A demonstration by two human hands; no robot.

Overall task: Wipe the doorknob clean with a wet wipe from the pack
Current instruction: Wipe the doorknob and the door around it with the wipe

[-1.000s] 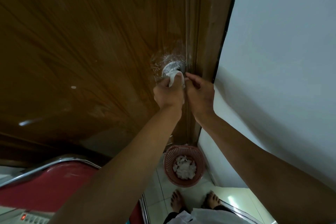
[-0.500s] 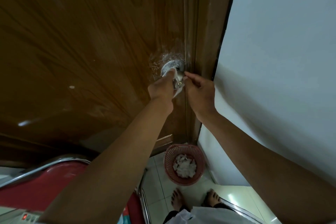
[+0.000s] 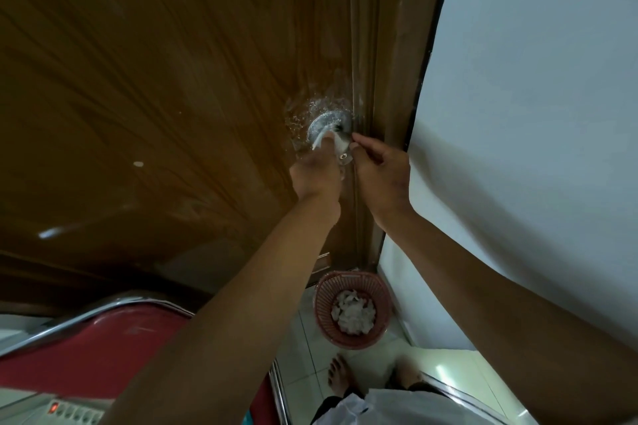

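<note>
A round metal doorknob (image 3: 344, 158) with its silver backplate (image 3: 324, 122) sits at the right edge of a brown wooden door (image 3: 172, 97). My left hand (image 3: 316, 176) holds a white wet wipe (image 3: 328, 141) against the left side of the knob and its plate. From the right, my right hand (image 3: 381, 171) reaches in with fingers curled and fingertips at the knob's right side. The knob is mostly hidden by both hands. No wipe pack is in view.
A pink mesh basket (image 3: 322, 300) holding crumpled white wipes stands on the tiled floor below the knob. A white wall (image 3: 535, 114) rises on the right. A red surface with a chrome rail (image 3: 103, 338) lies at lower left. Bare feet (image 3: 340, 376) show below.
My left hand has slid from over the knob to its left side, carrying the wipe up onto the backplate. The right hand stays at the knob's right side.
</note>
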